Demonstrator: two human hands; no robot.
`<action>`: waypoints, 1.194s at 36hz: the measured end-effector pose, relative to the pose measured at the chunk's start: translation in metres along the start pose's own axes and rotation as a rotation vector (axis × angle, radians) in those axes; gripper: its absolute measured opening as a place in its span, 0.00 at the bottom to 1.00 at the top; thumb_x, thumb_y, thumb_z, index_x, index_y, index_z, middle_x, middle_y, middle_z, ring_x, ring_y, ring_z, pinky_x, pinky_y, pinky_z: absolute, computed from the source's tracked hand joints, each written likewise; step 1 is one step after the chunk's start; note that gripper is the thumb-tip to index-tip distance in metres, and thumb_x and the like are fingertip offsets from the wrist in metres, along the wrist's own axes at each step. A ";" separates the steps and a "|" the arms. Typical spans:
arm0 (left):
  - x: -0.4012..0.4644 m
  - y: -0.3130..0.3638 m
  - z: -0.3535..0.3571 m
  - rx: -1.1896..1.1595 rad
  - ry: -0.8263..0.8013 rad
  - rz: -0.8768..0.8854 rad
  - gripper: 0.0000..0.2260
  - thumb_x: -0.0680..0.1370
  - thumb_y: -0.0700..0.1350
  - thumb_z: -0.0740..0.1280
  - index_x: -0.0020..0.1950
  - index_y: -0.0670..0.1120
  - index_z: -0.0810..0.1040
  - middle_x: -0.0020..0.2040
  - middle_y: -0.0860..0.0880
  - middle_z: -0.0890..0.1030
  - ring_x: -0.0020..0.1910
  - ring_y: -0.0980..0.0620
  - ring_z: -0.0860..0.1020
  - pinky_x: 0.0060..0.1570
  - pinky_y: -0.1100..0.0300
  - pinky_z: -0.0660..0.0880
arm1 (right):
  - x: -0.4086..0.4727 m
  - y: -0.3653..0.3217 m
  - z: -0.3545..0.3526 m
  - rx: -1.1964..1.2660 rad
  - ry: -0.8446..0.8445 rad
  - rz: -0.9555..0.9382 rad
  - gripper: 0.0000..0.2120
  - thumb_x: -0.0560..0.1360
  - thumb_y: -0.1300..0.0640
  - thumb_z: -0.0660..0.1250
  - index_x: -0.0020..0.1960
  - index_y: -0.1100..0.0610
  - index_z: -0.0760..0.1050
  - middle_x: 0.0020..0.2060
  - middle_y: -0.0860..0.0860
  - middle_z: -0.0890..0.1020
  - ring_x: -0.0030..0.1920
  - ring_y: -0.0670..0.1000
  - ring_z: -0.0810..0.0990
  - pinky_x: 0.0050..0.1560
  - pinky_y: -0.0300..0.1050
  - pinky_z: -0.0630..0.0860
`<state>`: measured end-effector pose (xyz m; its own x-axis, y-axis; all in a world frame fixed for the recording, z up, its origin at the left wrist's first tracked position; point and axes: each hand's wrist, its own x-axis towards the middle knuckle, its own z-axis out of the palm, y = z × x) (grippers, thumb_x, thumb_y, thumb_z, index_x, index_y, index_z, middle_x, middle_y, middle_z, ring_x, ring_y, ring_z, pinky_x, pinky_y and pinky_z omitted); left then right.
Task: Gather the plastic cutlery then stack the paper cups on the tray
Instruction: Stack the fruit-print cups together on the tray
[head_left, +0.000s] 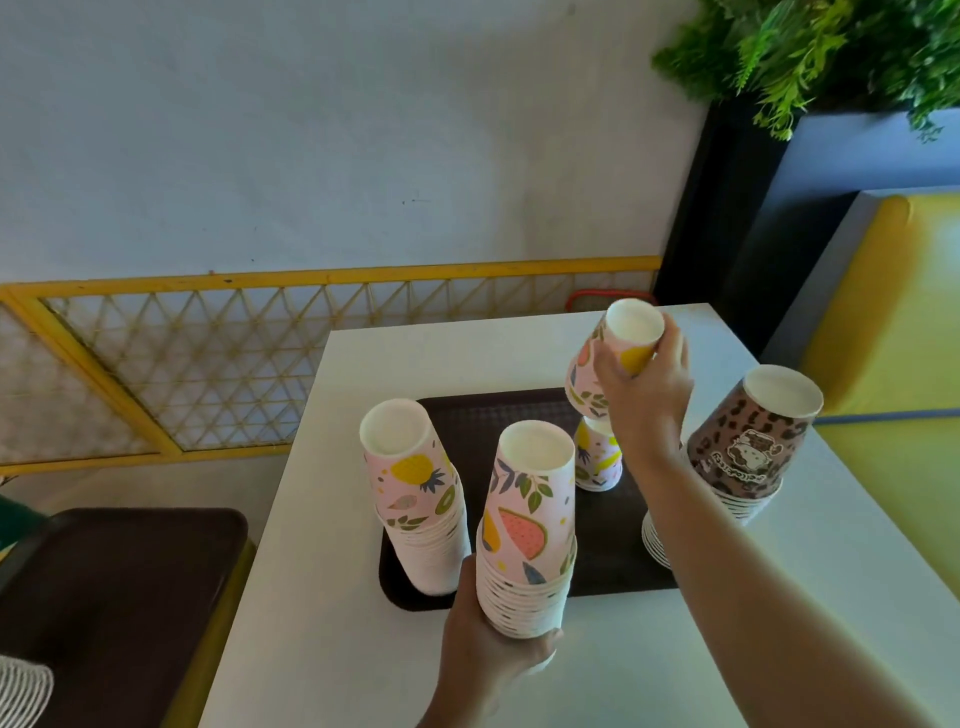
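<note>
Both hands gripping inverted fruit-print paper cups over the tray.
Right hand clasps a lifted cup above the rear cup; left hand wraps the front stack's base at the brown tray's near edge.

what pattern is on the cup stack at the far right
Brown leopard print with a small cartoon logo on the right stack, head view.

A white table stands before a pale wall with a yellow lattice panel, green foliage tops a dark planter, and a yellow padded seat sits right
</note>
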<state>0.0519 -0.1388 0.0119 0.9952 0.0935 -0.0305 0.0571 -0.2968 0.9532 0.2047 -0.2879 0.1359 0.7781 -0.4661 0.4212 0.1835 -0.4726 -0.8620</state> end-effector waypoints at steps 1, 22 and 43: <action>0.000 0.003 0.000 0.004 0.005 0.007 0.42 0.49 0.58 0.75 0.54 0.82 0.57 0.53 0.81 0.69 0.52 0.78 0.70 0.49 0.81 0.68 | 0.000 0.007 0.004 -0.018 -0.008 0.011 0.28 0.71 0.53 0.70 0.66 0.60 0.66 0.59 0.55 0.73 0.59 0.52 0.73 0.54 0.40 0.70; 0.005 -0.002 0.005 -0.001 0.016 0.010 0.41 0.52 0.56 0.77 0.61 0.70 0.64 0.57 0.63 0.78 0.58 0.63 0.76 0.56 0.65 0.74 | -0.033 0.089 0.035 -0.286 -0.283 0.178 0.32 0.68 0.52 0.74 0.65 0.62 0.66 0.61 0.59 0.73 0.58 0.57 0.75 0.50 0.40 0.68; -0.002 0.011 0.006 -0.093 -0.055 -0.154 0.38 0.49 0.55 0.77 0.57 0.61 0.69 0.56 0.60 0.79 0.56 0.61 0.77 0.53 0.64 0.75 | -0.070 -0.027 -0.066 0.094 -0.857 -0.088 0.23 0.58 0.37 0.69 0.51 0.36 0.67 0.47 0.34 0.79 0.52 0.36 0.79 0.48 0.34 0.79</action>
<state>0.0507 -0.1480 0.0204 0.9782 0.0784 -0.1923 0.2041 -0.1931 0.9597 0.1054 -0.2916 0.1481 0.9362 0.3118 0.1621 0.2839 -0.3993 -0.8717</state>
